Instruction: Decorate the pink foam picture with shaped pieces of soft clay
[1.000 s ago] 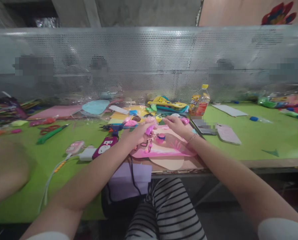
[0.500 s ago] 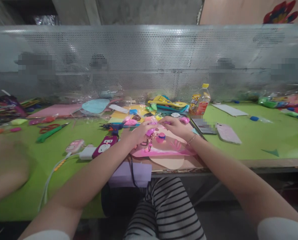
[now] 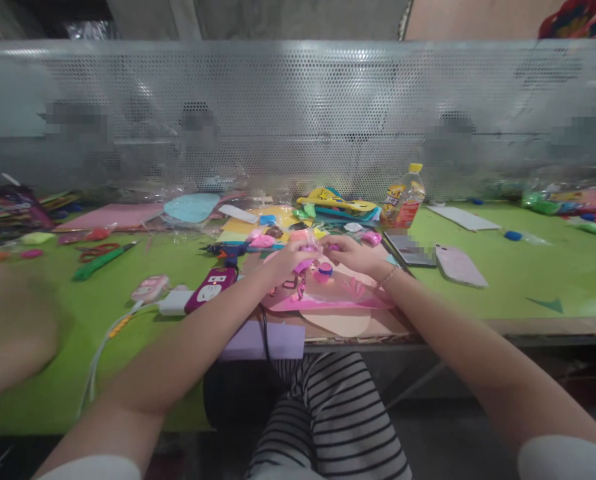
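My left hand (image 3: 289, 260) is closed around a lump of purple modelling clay (image 3: 305, 265), with clear plastic wrap showing above it. My right hand (image 3: 351, 255) has its fingers bent together over a small purple clay piece (image 3: 333, 247). Both hands are just above a pink craft board (image 3: 351, 303) with raised pink shapes on it. Between the hands, a small pink and blue round piece (image 3: 324, 271) lies on the board. Small pink and brown decorations (image 3: 301, 288) are below my left hand, partly hidden by it.
A bottle (image 3: 404, 199), a phone (image 3: 461, 265) and a dark flat device (image 3: 411, 248) lie or stand to the right. Left are a purple power bank (image 3: 212, 290), a white cable (image 3: 94, 360), scissors (image 3: 98, 252) and a green-handled cutter (image 3: 103, 261). Another person's blurred arm (image 3: 15, 333) is at far left.
My right hand's fingers have drawn in, and a purple clay piece now shows at them. More clear wrap shows by my left hand. The view has shifted slightly.
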Motion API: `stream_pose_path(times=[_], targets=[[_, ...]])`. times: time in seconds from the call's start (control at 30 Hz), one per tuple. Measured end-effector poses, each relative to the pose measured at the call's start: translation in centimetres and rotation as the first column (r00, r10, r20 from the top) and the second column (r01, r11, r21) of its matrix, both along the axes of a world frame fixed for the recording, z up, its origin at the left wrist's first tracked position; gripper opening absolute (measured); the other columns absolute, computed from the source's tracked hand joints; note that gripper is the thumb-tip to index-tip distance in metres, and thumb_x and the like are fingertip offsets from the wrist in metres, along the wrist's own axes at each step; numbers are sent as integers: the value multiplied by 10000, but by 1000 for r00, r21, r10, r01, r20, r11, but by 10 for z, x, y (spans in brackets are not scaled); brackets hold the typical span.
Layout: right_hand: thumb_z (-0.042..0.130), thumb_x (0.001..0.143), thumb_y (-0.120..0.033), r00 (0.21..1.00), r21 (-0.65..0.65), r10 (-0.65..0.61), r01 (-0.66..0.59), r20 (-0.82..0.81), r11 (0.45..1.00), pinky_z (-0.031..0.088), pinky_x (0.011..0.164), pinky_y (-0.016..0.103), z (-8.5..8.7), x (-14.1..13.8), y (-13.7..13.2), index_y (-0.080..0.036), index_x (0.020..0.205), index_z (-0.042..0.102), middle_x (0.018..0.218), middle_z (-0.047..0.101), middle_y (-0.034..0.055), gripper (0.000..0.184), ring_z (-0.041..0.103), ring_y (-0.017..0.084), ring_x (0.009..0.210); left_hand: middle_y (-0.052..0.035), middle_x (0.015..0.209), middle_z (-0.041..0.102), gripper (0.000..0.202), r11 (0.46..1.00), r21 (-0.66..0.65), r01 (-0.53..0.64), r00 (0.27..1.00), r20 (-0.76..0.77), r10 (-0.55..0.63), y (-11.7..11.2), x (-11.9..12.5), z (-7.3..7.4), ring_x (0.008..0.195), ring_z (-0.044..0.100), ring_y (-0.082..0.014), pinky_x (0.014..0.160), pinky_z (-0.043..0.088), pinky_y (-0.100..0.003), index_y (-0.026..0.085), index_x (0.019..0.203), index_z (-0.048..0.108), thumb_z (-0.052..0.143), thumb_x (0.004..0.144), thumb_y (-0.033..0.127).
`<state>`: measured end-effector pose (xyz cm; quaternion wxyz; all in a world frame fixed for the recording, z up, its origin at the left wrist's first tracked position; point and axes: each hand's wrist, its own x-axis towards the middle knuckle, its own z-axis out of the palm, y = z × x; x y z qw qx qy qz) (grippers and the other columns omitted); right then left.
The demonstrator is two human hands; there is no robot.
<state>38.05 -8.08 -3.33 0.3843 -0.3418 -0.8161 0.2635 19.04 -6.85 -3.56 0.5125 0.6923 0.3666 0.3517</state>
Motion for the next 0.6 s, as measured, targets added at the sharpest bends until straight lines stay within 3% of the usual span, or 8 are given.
stream_pose_path(times=[0.07,0.13,0.27,0.37,0.43,0.5,0.57,0.6], targets=[[499,688,-125,997,-26,61,-60,46,998,374,591,237,1,-1,0,-166,785,612,663,536,-25,154,451,112,614,16,668,581,127,997,73,8,997,-73,-3,-2,2,0,656,557,-138,585,448,-232,159,789,654,714,691,211],[501,643,-91,991,-52,109,-106,74,993,355,580,234,1,-2,-1,-167,696,589,609,502,-42,127,427,104,589,33,634,567,132,991,135,8,992,-124,9,-4,4,-1,641,537,-128,571,405,-204,165,722,658,724,610,142],[504,612,-62,986,-98,157,-152,50,984,340,583,237,2,-3,-5,-163,606,556,590,501,-41,114,414,94,575,29,641,584,135,986,147,75,976,-213,-43,-9,3,6,606,534,-118,535,386,-190,178,723,664,713,598,166],[524,646,-126,989,-137,132,-139,-64,981,345,537,238,3,0,-2,-166,698,597,590,494,-42,98,419,92,536,17,594,571,183,983,75,168,950,-279,-141,-7,-10,24,501,516,-114,462,377,-204,181,787,665,723,630,254],[483,688,-181,976,-150,63,-96,-207,984,335,488,234,4,6,4,-182,857,599,607,459,-49,205,394,90,496,1,617,578,253,984,53,169,938,-315,-145,0,-26,38,471,511,-113,444,384,-212,183,882,649,711,668,302],[426,701,-193,931,-157,-31,-28,-364,987,325,463,231,4,13,13,-207,979,550,637,433,-52,305,354,86,471,-43,733,621,326,990,139,22,932,-361,30,13,-45,49,586,588,-144,532,454,-233,184,991,611,679,721,354],[404,677,-179,869,-186,-129,44,-478,982,338,468,232,2,18,22,-220,983,512,671,451,-47,327,340,82,467,-106,960,643,442,898,341,-279,817,-407,409,28,-62,53,849,639,-219,694,501,-295,183,1151,518,591,792,431],[408,662,-173,840,-214,-177,75,-512,974,357,480,235,-1,20,27,-220,952,503,688,472,-42,309,351,81,472,-153,1100,607,524,850,398,-346,752,-423,505,35,-69,52,1025,596,-274,795,489,-341,162,1207,469,600,782,440]])
